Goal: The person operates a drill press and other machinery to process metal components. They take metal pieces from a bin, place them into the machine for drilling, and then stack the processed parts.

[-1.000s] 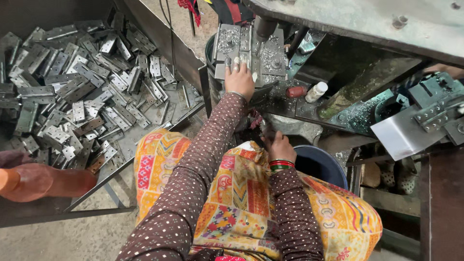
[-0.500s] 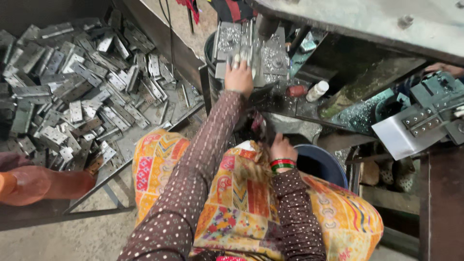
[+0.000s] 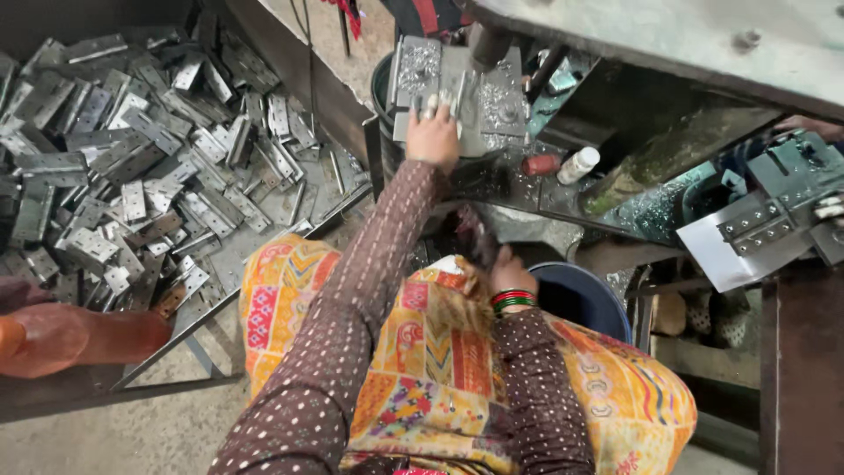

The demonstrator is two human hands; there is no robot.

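The left hand (image 3: 432,134) reached up to the grey press plate (image 3: 457,92), fingers (image 3: 431,107) pressed on a small metal piece there — grasp unclear. The right hand (image 3: 510,274) lay low by the blue bucket (image 3: 580,299), its fingers hidden. Metal hinges (image 3: 132,176) filled the tray at left.

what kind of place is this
Most likely a small metalworking workshop that makes hinges. A tray at the left holds a heap of flat metal hinge plates, the left hand rests on the steel bed of a press machine, and metal shavings lie beside it.
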